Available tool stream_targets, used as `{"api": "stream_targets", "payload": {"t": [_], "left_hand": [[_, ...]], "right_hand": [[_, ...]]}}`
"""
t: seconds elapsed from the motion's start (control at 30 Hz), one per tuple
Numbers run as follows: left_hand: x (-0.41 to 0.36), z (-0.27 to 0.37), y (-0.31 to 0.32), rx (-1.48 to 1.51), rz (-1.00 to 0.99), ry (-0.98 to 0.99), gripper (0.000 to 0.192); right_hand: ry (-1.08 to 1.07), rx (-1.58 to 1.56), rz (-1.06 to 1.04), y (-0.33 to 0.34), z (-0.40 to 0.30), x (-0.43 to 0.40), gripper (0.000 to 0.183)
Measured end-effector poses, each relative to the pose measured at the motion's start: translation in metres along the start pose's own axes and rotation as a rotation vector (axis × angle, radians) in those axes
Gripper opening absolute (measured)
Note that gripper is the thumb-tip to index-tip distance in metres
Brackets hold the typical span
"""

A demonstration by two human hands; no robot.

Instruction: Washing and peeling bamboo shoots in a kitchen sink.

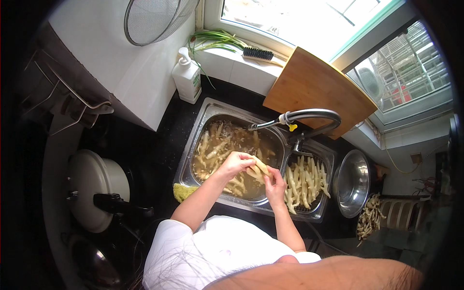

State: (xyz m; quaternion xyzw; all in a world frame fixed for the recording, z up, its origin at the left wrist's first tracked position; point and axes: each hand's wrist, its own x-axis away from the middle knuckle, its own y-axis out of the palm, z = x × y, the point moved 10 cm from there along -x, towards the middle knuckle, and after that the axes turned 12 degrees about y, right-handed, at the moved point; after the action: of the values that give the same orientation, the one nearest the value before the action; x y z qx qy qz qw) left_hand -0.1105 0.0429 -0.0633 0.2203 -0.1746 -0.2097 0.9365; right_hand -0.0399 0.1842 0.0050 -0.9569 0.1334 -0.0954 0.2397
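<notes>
Both my hands grip one pale yellow chicken foot [259, 167] above the large basin of a steel double sink [185, 159]. My left hand [237, 164] pinches its upper left end. On its lower right end are the fingers of my right hand [276, 185]. Below, murky brown water holds several more chicken feet [217, 149] and loose bits. Just right of my right hand, paler chicken feet [306, 181] lie side by side on a rack in the small basin. The faucet's flexible spout [266, 125] reaches over the large basin.
A pressure cooker [98, 185] stands left, its black handle towards the sink. A yellow scrubbing sponge [184, 192] rests at the sink's corner. Behind are a white pump bottle [187, 78] and a leaning wooden cutting board [319, 87]. A steel bowl [351, 185] sits at right.
</notes>
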Motion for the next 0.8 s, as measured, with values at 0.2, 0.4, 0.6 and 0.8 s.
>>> {"api": "stream_targets", "payload": {"t": [0.2, 0.4, 0.6, 0.8], "left_hand": [[-0.002, 0.007, -0.011, 0.124, 0.065, 0.036, 0.019], [0.009, 0.067, 0.005, -0.361, -0.124, 0.177, 0.020], [0.021, 0.076, 0.026, -0.871, -0.348, 0.331, 0.017], [0.027, 0.084, 0.045, -0.968, -0.407, 0.479, 0.016]], "right_hand": [[0.201, -0.409, -0.217, 0.008, 0.017, -0.002, 0.026], [0.029, -0.054, -0.169, -0.006, -0.002, 0.002, 0.027], [-0.073, 0.285, -0.265, -0.021, -0.047, -0.004, 0.027], [-0.141, 0.414, -0.358, -0.024, -0.069, -0.007, 0.026]]}}
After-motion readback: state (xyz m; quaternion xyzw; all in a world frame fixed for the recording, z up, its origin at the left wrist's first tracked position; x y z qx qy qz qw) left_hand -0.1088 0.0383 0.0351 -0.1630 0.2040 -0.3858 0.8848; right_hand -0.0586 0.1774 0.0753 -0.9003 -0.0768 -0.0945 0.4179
